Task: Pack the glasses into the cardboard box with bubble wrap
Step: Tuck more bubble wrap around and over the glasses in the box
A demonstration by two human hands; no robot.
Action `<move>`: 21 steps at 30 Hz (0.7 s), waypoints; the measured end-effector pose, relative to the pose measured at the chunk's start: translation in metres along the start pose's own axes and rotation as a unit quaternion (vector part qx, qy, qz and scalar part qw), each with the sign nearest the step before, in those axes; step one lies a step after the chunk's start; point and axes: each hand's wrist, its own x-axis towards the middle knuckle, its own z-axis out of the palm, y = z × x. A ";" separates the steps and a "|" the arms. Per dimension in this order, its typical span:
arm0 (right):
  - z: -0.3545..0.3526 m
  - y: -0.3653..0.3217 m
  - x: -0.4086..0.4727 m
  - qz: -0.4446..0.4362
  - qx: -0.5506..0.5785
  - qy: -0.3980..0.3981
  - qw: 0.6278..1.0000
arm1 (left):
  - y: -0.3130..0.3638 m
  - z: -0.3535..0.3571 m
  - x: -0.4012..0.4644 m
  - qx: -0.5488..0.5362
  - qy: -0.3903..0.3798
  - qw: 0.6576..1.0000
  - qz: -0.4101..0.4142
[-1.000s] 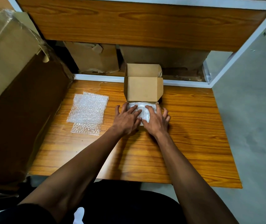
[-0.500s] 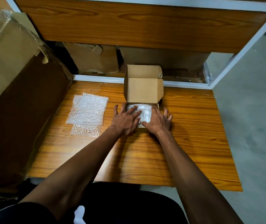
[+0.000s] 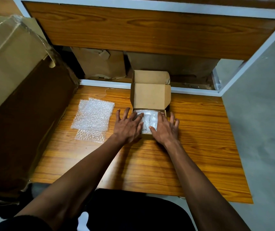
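Note:
A small cardboard box [image 3: 150, 96] stands open on the wooden table [image 3: 200, 139], its lid raised toward the back. Inside lies a bundle wrapped in bubble wrap [image 3: 148, 119]; the glasses themselves are hidden by the wrap. My left hand [image 3: 128, 126] lies flat, fingers spread, over the box's left side and the bundle. My right hand [image 3: 165, 127] lies flat over the right side, thumb on the wrap. Neither hand grips anything.
Spare bubble wrap sheets [image 3: 92, 119] lie on the table left of the box. A large cardboard carton [image 3: 13, 84] stands along the left edge. More cartons [image 3: 100, 64] sit under a wooden shelf [image 3: 150, 29] behind. Grey floor [image 3: 258, 130] is on the right.
Both hands slid outward and spread their fingers, uncovering more of the wrapped bundle in the box. The box stayed where it was.

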 end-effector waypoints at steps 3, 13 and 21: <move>0.000 0.000 -0.002 0.004 0.017 -0.005 1.000 | 0.000 0.005 -0.002 -0.002 -0.007 1.000 -0.009; -0.005 -0.004 0.003 -0.116 -0.021 0.082 0.990 | 0.013 0.001 0.013 -0.010 0.006 1.000 0.009; 0.005 -0.008 0.014 -0.095 -0.028 -0.008 0.995 | 0.009 0.007 0.016 0.017 0.013 1.000 0.011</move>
